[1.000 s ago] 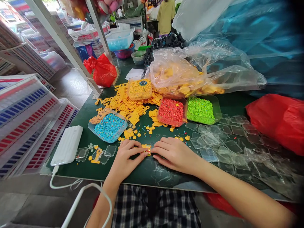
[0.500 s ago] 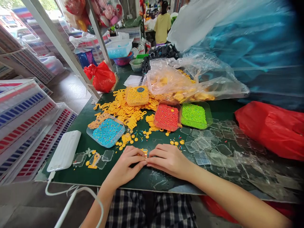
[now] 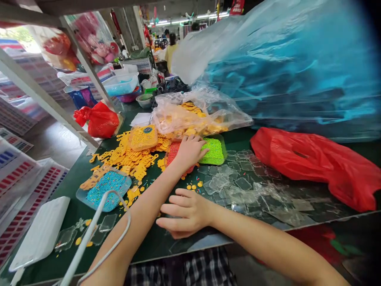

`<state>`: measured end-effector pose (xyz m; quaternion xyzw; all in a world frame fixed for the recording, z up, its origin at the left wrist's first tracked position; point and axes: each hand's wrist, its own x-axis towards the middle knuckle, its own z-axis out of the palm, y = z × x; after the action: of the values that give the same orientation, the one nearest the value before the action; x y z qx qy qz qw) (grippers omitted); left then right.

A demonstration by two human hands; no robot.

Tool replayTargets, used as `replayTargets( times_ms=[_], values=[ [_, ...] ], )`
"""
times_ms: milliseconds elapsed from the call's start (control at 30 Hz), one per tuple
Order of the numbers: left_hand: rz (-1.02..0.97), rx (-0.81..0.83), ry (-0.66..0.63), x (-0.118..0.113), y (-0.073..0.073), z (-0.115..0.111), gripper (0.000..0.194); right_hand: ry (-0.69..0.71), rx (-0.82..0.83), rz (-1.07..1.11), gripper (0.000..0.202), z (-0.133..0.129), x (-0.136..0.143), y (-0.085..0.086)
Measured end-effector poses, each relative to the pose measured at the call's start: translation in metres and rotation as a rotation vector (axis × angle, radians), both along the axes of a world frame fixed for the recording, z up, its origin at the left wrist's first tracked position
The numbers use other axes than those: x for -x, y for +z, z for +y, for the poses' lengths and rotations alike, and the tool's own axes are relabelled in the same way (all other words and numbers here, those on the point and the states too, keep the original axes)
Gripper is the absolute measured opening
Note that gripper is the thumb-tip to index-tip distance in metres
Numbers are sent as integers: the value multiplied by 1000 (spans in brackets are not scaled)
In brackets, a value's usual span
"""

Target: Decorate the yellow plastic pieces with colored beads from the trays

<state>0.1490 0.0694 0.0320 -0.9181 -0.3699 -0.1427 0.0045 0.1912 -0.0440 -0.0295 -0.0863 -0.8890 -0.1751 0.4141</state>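
Note:
My left hand (image 3: pixel 190 151) is stretched over the tray of red beads (image 3: pixel 172 153), fingers forward. Its thumb is out toward the neighbouring tray of green beads (image 3: pixel 214 151); nothing shows in its grasp. Near the table's front edge, my right hand (image 3: pixel 187 212) hovers with loosely bent, separated fingers pointing left. Its palm is hidden, and no object shows in it. Small yellow round pieces (image 3: pixel 193 186) lie just beyond the right hand. Clear square plastic pieces (image 3: pixel 244 183) are scattered on the dark green table to its right.
A blue bead tray (image 3: pixel 110 188) and a yellow bead tray (image 3: pixel 143 137) stand among flat yellow plastic parts (image 3: pixel 127 159). A white power bank (image 3: pixel 41 232) with a cable lies at left. Red bags (image 3: pixel 303 159) and a large bag of blue items (image 3: pixel 282 91) crowd the right.
My hands, together at the front edge before, have parted. The left reached forward and right to the red and green trays; the right opened. The view has turned rightward.

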Motion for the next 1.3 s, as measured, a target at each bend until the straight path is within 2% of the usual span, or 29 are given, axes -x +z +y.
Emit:
replayTargets(
  times_ms=[67,200,267,367,500,567,633,700,767,833,900,967,1067,1167,1300],
  values=[
    [22,3,-142,-12,-4,-3,26,-17,13,-58,29,3,-1,-3],
    [102,133,-558,-20,-11,-18,29,0,14,-120,32,3,-2,-2],
    [122,183,-645,-19,-14,-24,36,0,26,-160,31,2,-3,0],
    [81,239,-656,-15,-17,-30,39,-7,50,-172,30,0,-3,3],
    [-74,329,-554,-7,-13,-37,24,-20,63,-89,25,-1,-3,3],
    [-129,324,-466,1,-9,-38,14,-52,64,28,22,-1,-4,3],
    [-198,295,-347,16,-5,-39,13,-86,78,132,20,0,-4,5],
    [-290,252,-194,41,-1,-42,20,-99,124,162,19,1,-3,7],
    [-430,223,-10,76,1,-50,23,-101,221,123,18,2,-1,8],
    [-615,224,196,115,-3,-64,21,-117,365,44,18,1,3,7],
    [-664,233,317,151,-12,-84,20,-136,492,-58,25,0,9,3],
    [-627,226,341,179,-25,-105,19,-164,575,-150,34,-1,15,-3],
    [-570,217,297,201,-47,-130,20,-234,642,-217,45,-2,24,-9],
    [-540,188,270,209,-61,-142,21,-278,659,-243,41,-1,30,-11],
    [-481,164,217,212,-65,-140,23,-293,675,-247,34,5,36,-9]
  ],
)
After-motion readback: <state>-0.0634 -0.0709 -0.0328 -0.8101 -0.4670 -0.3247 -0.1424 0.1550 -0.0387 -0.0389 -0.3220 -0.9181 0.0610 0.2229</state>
